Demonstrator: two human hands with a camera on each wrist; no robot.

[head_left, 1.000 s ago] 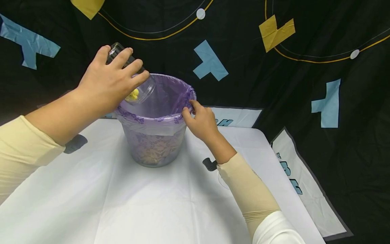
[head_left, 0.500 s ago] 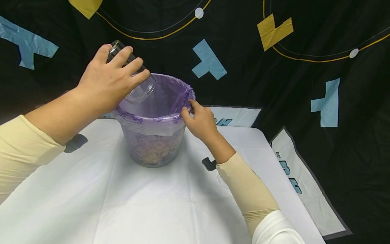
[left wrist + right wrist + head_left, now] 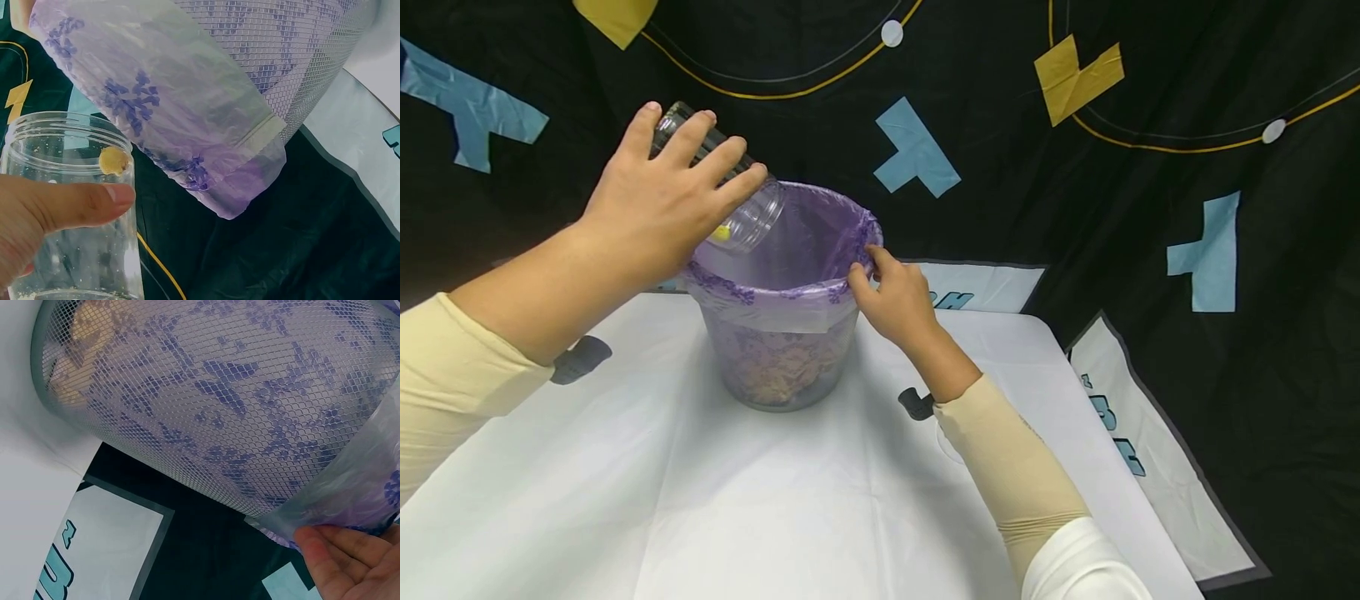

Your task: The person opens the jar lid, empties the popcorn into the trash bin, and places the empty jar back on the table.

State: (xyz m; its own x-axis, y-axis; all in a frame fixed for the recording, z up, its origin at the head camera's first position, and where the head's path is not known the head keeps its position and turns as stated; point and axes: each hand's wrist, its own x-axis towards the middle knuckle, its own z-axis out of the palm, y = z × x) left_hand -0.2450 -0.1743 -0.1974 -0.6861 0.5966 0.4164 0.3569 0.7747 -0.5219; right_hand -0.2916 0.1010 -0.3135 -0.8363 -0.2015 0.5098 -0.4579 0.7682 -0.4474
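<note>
My left hand (image 3: 651,187) grips a clear jar (image 3: 752,218), tilted mouth-down over the near left rim of a mesh wastebasket (image 3: 206,406). The left wrist view shows the thumb across the jar's side and one yellowish lump (image 3: 114,160) just inside its mouth. Small crumbs cling to the jar wall. A purple flowered bin liner (image 3: 131,94) lines the basket and folds over its rim. My right hand (image 3: 897,300) pinches the liner at the right side of the rim. Pale yellowish contents (image 3: 94,331) show through the mesh near the basket's bottom.
The wastebasket stands on a white-covered table (image 3: 775,500). A dark grey shape (image 3: 582,360) lies by my left forearm, and another dark mark (image 3: 915,405) shows by my right wrist. Behind the table hangs a black curtain (image 3: 985,183) with blue and yellow patches.
A second ago a yellow clump lay at the jar's mouth; half a second ago none showed there. Now one small yellow lump is visible. The left hand shifted slightly left; the right hand stayed put.
</note>
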